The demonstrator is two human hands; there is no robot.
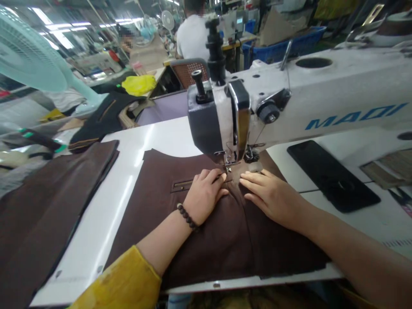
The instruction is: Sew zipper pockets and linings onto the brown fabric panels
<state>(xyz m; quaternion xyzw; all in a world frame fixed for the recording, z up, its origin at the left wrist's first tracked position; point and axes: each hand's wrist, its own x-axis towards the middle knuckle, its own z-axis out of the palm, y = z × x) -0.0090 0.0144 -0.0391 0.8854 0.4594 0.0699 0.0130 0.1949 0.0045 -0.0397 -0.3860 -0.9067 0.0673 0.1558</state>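
A dark brown fabric panel with a zipper pocket opening lies on the white sewing table, under the presser foot of a white sewing machine. My left hand, with a bead bracelet on the wrist, presses flat on the fabric just left of the needle, fingers stretched toward it. My right hand lies flat on the fabric just right of the needle, fingers extended.
A stack of brown fabric pieces lies at the left. A black phone rests on the table to the right. Dark garment pieces and a fan sit at the back left. A person in a white shirt sits beyond.
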